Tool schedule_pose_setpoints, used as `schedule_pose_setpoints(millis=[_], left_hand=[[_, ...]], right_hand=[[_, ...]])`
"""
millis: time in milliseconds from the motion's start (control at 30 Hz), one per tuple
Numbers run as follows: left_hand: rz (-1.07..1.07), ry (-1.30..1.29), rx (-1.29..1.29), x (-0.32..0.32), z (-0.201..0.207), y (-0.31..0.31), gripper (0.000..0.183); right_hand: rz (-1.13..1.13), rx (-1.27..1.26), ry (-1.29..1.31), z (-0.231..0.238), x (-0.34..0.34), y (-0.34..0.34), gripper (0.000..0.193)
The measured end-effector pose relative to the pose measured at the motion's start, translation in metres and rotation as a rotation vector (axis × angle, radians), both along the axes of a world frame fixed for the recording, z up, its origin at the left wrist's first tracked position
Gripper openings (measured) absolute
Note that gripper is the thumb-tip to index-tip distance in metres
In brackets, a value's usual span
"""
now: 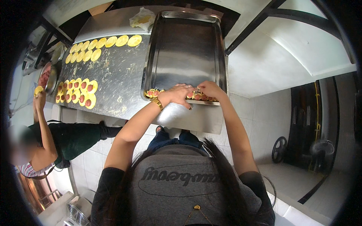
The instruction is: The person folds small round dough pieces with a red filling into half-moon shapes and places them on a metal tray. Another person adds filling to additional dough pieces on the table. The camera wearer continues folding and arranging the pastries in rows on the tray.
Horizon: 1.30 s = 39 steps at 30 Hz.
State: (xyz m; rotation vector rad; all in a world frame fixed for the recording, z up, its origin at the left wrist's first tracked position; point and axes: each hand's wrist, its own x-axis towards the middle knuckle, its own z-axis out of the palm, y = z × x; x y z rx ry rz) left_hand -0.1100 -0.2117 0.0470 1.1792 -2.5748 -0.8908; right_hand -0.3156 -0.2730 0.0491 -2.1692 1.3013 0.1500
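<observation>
Along the near edge of a large metal tray (184, 56) sits a row of small open-topped dumplings (203, 97), yellow wrappers around reddish filling. My left hand (177, 94), with a gold band at the wrist, lies over the middle of this row, fingers stretched and thumb apart. It hides some of the dumplings. Just to its right, my right hand (210, 89) reaches in with fingertips pinched together at the top of a dumpling. The fingers partly cover that piece. At the row's left end a few more dumplings (154, 92) show beside my left wrist.
Yellow wrappers topped with filling (83, 92) lie in rows on the metal table (120, 75); plain wrappers (110, 41) line its far side. A plastic bag (142, 19) rests behind. At left, a co-worker's hand (39, 92) holds a wrapper near a bowl of filling (44, 75).
</observation>
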Motion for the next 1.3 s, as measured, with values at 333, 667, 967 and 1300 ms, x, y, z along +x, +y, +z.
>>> schedule_pose_setpoints(millis=[333, 667, 967, 1300], left_hand=[[-0.105, -0.145, 0.088, -0.024, 0.011, -0.015, 0.084], [-0.148, -0.125, 0.086, -0.031, 0.009, -0.023, 0.083], [-0.154, -0.002, 0.109, -0.026, 0.002, -0.024, 0.074], [-0.155, -0.058, 0.163, -0.029, 0.015, -0.029, 0.076]], right_hand=[[-0.127, -0.074, -0.182, 0.016, -0.041, -0.006, 0.025], [-0.083, -0.198, -0.062, 0.023, -0.06, 0.007, 0.029], [-0.138, -0.175, -0.079, 0.024, -0.073, 0.019, 0.032], [-0.146, -0.167, 0.047, 0.029, -0.061, 0.02, 0.035]])
